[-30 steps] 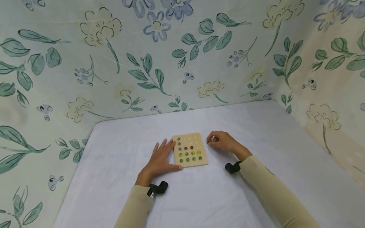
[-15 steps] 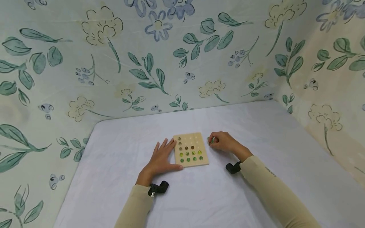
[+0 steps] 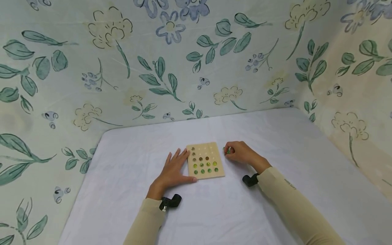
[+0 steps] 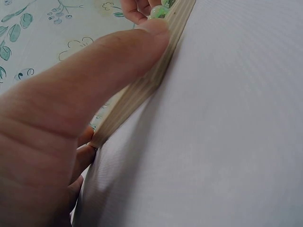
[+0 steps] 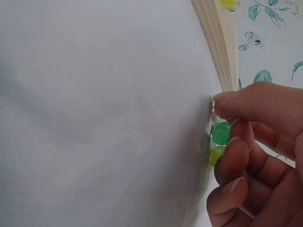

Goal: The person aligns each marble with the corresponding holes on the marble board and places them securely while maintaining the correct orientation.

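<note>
A square wooden board (image 3: 202,149) lies on the white table, with rows of small hollows. Green, yellow and brownish marbles (image 3: 201,165) sit in several of them. My left hand (image 3: 171,173) is spread at the board's left side, its straight fingers touching that edge and the thumb resting at the near edge. Just right of the board, my right hand (image 3: 240,152) has thumb and forefinger together at a small glassy marble, mostly hidden by the fingertips. In the right wrist view, a green marble (image 5: 220,133) and a yellow-green marble (image 5: 216,155) lie right beside those fingers.
A white cloth (image 3: 220,211) covers the table. Flower-patterned fabric (image 3: 171,85) rises behind it and along the right side. Each wrist carries a black camera, one on the left wrist (image 3: 171,201) and one on the right wrist (image 3: 250,179).
The head view has shifted slightly. My right fingers have moved a little among the marbles beside the board, while the left hand keeps its place.
</note>
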Action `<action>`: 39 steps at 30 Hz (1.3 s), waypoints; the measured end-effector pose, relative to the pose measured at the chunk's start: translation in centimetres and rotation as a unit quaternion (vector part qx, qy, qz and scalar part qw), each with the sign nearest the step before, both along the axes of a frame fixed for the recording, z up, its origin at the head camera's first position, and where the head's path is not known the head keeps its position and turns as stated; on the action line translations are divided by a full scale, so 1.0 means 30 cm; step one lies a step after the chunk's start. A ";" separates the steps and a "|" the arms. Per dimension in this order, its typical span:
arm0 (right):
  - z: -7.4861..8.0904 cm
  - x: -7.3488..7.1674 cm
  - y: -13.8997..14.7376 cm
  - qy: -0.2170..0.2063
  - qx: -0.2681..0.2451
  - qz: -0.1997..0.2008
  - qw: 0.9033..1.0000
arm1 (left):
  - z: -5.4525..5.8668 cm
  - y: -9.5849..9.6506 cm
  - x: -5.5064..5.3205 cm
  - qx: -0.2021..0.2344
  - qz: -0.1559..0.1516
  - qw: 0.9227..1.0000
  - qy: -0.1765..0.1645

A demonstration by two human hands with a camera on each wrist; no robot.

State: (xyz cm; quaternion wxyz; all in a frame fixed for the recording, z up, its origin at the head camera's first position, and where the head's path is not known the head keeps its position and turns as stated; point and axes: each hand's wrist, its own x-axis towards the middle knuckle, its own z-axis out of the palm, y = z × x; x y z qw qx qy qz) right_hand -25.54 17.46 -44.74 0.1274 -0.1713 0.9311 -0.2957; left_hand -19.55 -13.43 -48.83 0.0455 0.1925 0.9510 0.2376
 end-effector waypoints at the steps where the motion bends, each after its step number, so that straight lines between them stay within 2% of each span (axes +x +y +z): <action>1: 0.001 0.000 0.000 -0.001 0.000 0.001 1.000 | 0.001 -0.001 0.000 0.000 0.000 1.000 -0.001; 15: 0.014 0.011 -0.005 -0.015 -0.013 -0.010 1.000 | -0.004 0.002 0.004 -0.001 0.000 1.000 -0.002; 26: 0.033 0.007 -0.012 -0.014 -0.037 -0.013 0.999 | -0.004 0.001 -0.006 -0.001 0.002 1.000 0.001; 39: 0.024 0.010 -0.045 -0.017 -0.050 -0.004 0.999 | 0.003 0.004 -0.001 -0.007 0.006 1.000 -0.005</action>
